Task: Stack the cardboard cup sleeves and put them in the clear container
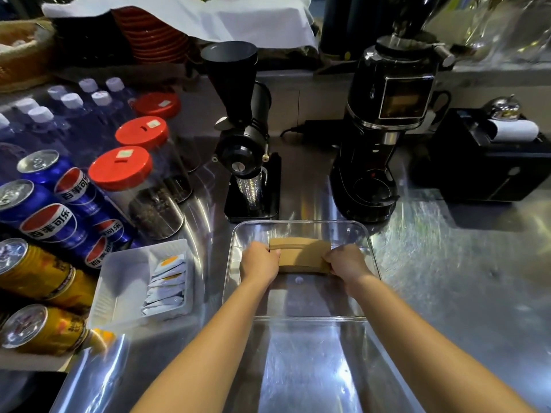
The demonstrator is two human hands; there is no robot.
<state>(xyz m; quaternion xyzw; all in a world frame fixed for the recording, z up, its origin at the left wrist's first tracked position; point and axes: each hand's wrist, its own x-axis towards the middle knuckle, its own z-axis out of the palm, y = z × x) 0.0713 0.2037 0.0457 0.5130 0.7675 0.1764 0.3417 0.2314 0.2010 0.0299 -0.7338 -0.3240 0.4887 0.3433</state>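
Head view: my left hand (pixel 258 261) grips one end of the cardboard sleeve stack (pixel 301 255), my right hand (pixel 347 261) the other, inside the clear container (pixel 301 318). Between my grips the stack looks light and crushable, likely to fan apart, so end pressure suits.

I see a shiny metal counter (pixel 447 278) with bright light bouncing off it; at the back two black coffee grinders (pixel 247 138) stand side by side, well apart from a black receipt printer (pixel 489 156) on the right; on the left are blue cans (pixel 59 201), yellow cans (pixel 35 272), jars with red lids (pixel 120 168) and water bottles (pixel 71 108); a white cloth (pixel 208 16) lies over things on the back shelf.
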